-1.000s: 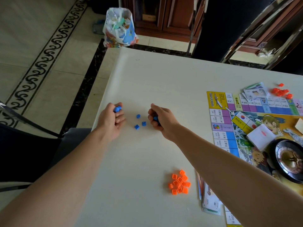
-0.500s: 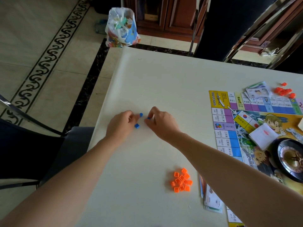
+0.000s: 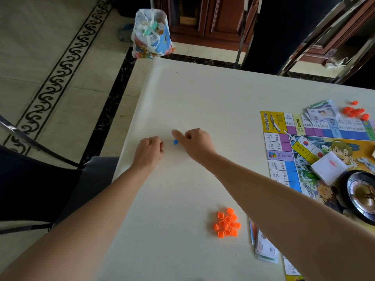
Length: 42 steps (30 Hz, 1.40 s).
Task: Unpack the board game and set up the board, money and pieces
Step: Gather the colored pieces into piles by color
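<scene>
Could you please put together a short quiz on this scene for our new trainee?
1. True or false: the near heap of orange pieces lies on the game board.
2. What colour is the lone piece between the left hand and the right hand? A red, B blue, C green.
3. Fill in: the black ____ wheel rests on the board.
Key: 1 false, it lies on the table beside the board; 2 B; 3 roulette.
</scene>
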### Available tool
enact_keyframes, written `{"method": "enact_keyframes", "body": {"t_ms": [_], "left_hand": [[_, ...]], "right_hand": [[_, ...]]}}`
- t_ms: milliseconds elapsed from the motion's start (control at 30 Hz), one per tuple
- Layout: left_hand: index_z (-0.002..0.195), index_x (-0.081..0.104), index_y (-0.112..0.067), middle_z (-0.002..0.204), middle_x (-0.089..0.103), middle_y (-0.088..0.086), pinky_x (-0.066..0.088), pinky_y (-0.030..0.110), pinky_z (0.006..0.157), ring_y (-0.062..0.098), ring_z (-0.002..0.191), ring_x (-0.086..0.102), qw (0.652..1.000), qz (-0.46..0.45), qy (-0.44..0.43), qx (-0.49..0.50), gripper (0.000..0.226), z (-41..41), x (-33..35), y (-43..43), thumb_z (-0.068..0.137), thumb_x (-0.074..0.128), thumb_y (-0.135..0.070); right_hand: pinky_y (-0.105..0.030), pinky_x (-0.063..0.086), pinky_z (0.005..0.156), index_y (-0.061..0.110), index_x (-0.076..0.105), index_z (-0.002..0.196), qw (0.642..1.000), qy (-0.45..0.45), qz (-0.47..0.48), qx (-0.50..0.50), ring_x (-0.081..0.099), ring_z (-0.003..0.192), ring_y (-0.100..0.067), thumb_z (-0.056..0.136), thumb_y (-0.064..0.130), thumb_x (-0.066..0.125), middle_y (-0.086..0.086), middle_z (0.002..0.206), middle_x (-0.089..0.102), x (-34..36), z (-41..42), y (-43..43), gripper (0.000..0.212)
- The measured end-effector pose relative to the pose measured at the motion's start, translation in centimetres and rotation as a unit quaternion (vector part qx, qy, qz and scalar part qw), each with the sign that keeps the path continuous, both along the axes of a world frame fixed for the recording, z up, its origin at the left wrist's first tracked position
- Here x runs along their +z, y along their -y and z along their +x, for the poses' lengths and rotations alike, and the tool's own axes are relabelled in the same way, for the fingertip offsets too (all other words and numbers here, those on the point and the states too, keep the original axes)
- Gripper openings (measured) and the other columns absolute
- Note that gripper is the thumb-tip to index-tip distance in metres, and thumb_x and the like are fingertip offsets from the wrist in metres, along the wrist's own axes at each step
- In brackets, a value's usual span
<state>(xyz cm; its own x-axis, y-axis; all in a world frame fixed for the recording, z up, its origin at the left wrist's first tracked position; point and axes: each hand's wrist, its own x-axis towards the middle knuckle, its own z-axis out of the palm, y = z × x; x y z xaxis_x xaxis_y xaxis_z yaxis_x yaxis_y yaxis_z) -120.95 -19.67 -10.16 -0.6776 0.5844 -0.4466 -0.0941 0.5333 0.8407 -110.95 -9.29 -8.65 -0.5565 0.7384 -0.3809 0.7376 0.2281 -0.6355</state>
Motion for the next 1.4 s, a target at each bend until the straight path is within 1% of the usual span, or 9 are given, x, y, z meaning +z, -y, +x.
{"method": "enact_keyframes", "body": {"t_ms": [100, 267, 367, 500, 667, 800, 1033, 1233, 1400], "left_hand": [[0.070, 0.040, -0.013, 0.058, 0.028, 0.004, 0.016, 0.021, 0.040, 0.014, 0.044, 0.020, 0.997, -0.004, 0.075, 0.019, 0.019, -0.1, 0.6, 0.3, 0.089, 0.036, -0.014], [0.066, 0.040, -0.015, 0.053, 0.032, 0.000, 0.014, 0.017, 0.037, 0.013, 0.036, 0.020, 0.985, -0.028, 0.159, 0.063, 0.025, 0.2, 0.5, 0.7, 0.090, 0.036, -0.017], [0.068, 0.042, -0.015, 0.054, 0.039, 0.000, 0.014, 0.014, 0.034, 0.013, 0.033, 0.025, 0.971, -0.044, 0.219, 0.084, 0.024, 0.9, 0.9, 1.0, 0.091, 0.037, -0.019], [0.073, 0.046, -0.012, 0.061, 0.048, 0.004, 0.017, 0.017, 0.031, 0.012, 0.034, 0.034, 0.954, -0.032, 0.283, 0.094, 0.023, 3.8, 2.6, 0.8, 0.094, 0.041, -0.019], [0.071, 0.047, -0.012, 0.060, 0.049, 0.004, 0.022, 0.017, 0.034, 0.014, 0.043, 0.039, 0.948, -0.027, 0.303, 0.096, 0.021, 8.9, 5.2, -0.2, 0.092, 0.043, -0.017], [0.068, 0.045, -0.014, 0.059, 0.049, 0.004, 0.022, 0.017, 0.033, 0.015, 0.044, 0.039, 0.946, -0.032, 0.315, 0.067, 0.024, 14.3, 6.6, -1.1, 0.092, 0.042, -0.018], [0.069, 0.047, -0.011, 0.051, 0.051, 0.004, 0.022, 0.015, 0.032, 0.014, 0.038, 0.039, 0.937, -0.009, 0.349, -0.008, 0.020, 28.0, 9.0, -3.5, 0.087, 0.039, -0.012], [0.065, 0.045, -0.013, 0.053, 0.048, 0.002, 0.022, 0.014, 0.033, 0.013, 0.043, 0.038, 0.922, -0.010, 0.386, -0.038, 0.028, 40.3, 9.7, -5.1, 0.093, 0.039, -0.014], [0.067, 0.045, -0.013, 0.047, 0.048, 0.001, 0.021, 0.014, 0.034, 0.014, 0.044, 0.038, 0.926, -0.028, 0.372, -0.059, 0.032, 50.2, 9.7, -6.5, 0.098, 0.039, -0.020]], "right_hand": [[-0.028, 0.028, 0.050, 0.017, 0.037, 0.058, 0.979, 0.116, 0.135, 0.098, 0.046, 0.059, -0.022, 0.087, 0.069, 0.041, 0.001, 0.059, 0.043, -0.2, -1.0, 0.6, 0.060], [-0.026, 0.023, 0.047, 0.016, 0.035, 0.059, 0.975, 0.109, 0.149, 0.127, 0.045, 0.062, -0.024, 0.089, 0.031, 0.046, 0.000, 0.060, 0.041, 0.0, -1.3, 0.9, 0.036], [-0.024, 0.023, 0.047, 0.017, 0.037, 0.056, 0.998, 0.005, -0.036, 0.041, 0.034, 0.051, -0.019, 0.086, 0.030, 0.044, 0.001, 0.055, 0.039, 0.6, -0.1, 0.9, 0.034], [-0.023, 0.025, 0.045, 0.012, 0.047, 0.064, 0.946, -0.107, -0.307, -0.010, 0.033, 0.047, -0.016, 0.088, 0.021, 0.030, -0.003, 0.058, 0.045, 2.5, 3.4, 1.2, 0.031], [-0.024, 0.022, 0.045, 0.012, 0.048, 0.066, 0.886, -0.231, -0.391, -0.097, 0.035, 0.049, -0.016, 0.085, 0.022, 0.027, -0.004, 0.060, 0.047, 4.4, 9.5, 1.5, 0.030], [-0.021, 0.025, 0.044, 0.015, 0.047, 0.064, 0.878, -0.277, -0.353, -0.169, 0.037, 0.046, -0.013, 0.095, 0.029, 0.039, -0.002, 0.059, 0.047, 6.2, 15.2, 0.9, 0.035], [-0.018, 0.028, 0.042, 0.011, 0.058, 0.075, 0.868, -0.324, -0.285, -0.246, 0.041, 0.048, -0.011, 0.097, 0.017, 0.044, -0.004, 0.065, 0.056, 9.6, 28.3, -0.6, 0.026], [-0.017, 0.020, 0.039, 0.014, 0.047, 0.063, 0.883, -0.266, -0.216, -0.321, 0.029, 0.038, -0.013, 0.095, 0.025, 0.051, -0.003, 0.054, 0.045, 10.5, 40.5, -2.1, 0.035], [-0.022, 0.029, 0.042, 0.014, 0.052, 0.060, 0.908, -0.167, -0.178, -0.341, 0.039, 0.041, -0.015, 0.094, 0.030, 0.052, -0.005, 0.058, 0.049, 9.5, 50.5, -3.4, 0.038]]}}
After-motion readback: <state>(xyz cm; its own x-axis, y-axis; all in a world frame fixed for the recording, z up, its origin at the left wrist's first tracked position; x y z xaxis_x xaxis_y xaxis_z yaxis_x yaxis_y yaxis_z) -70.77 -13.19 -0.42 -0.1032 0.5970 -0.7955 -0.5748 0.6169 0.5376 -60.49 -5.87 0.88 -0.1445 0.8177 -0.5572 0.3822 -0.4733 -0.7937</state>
